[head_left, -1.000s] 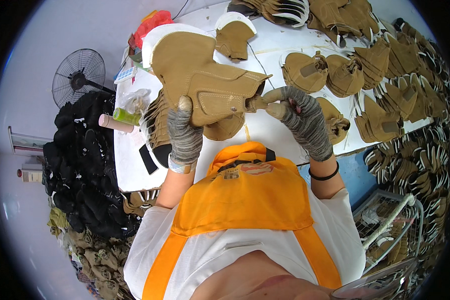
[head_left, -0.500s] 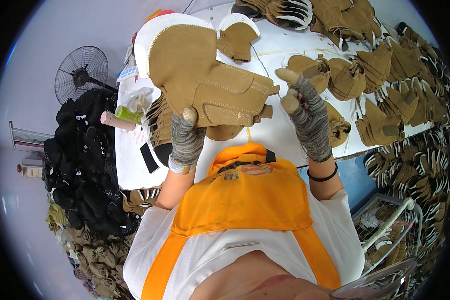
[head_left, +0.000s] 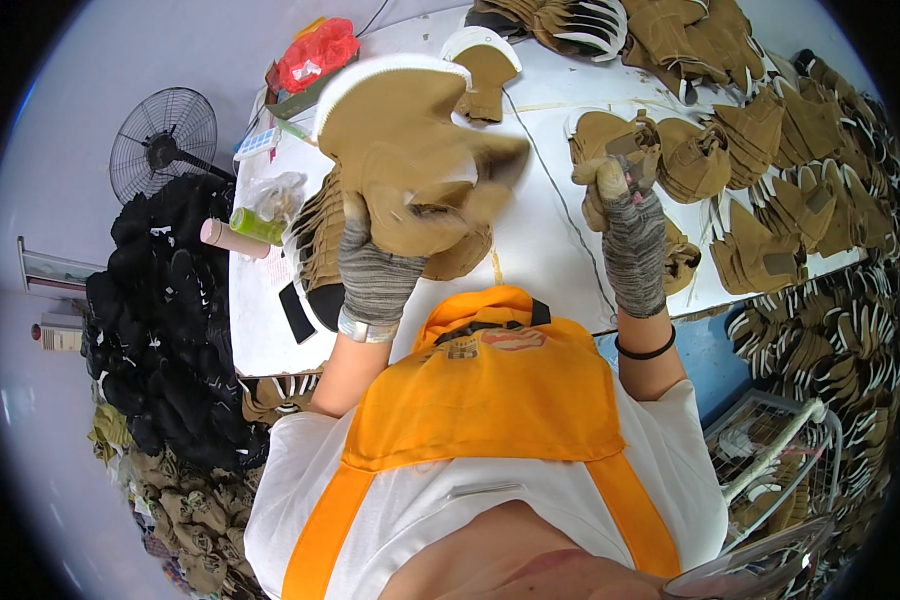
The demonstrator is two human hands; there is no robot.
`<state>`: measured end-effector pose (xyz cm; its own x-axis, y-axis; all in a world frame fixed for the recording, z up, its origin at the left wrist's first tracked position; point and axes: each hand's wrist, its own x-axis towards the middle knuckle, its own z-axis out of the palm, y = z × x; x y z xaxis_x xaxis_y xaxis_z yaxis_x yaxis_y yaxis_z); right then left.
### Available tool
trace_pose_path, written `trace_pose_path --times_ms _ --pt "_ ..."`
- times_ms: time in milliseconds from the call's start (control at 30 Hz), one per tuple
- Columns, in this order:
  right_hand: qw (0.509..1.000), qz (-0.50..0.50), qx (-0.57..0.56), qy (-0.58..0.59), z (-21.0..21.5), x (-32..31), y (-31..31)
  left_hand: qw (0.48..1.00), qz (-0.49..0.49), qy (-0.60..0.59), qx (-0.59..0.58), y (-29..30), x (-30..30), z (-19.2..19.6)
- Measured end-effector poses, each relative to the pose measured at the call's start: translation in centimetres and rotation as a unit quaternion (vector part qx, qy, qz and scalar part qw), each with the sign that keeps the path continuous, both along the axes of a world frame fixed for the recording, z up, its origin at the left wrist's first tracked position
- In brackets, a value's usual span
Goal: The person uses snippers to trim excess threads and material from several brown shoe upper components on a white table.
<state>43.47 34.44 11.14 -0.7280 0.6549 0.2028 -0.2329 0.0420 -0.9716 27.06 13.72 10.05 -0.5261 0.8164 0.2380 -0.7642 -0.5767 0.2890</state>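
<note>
A tan boot upper with a white-edged top hangs over the white table, partly smeared by motion. My left hand, in a grey knitted glove, is closed round its lower edge, thumb on the near face. To the right, my right hand is raised in a matching glove, apart from that upper. Its fingers are curled together; whatever they may hold is hidden. Behind this hand lies a stack of tan uppers. Under the held piece, another stack of uppers shows at the left.
The white table carries a smaller tan piece, a red plastic bag, a pink bottle, a green bottle and a black phone. A fan and a black heap stand left; a wire cart stands right.
The held upper has turned and shifted slightly right, its lower part swinging and blurred, uncovering the red bag. My right hand's fingers have drawn in from a more spread pose.
</note>
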Motion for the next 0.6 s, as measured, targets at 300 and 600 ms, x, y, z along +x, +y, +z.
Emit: trace_pose_path --times_ms 300,600 --pt "0.999 0.031 -0.022 -0.002 -0.2 -2.0 -2.5 0.998 -0.024 -0.034 -0.043 1.0 0.6 0.9" --pt "0.992 0.108 -0.065 -0.011 -1.3 -3.5 -3.0 0.991 -0.065 -0.117 -0.011 1.7 2.4 1.1"
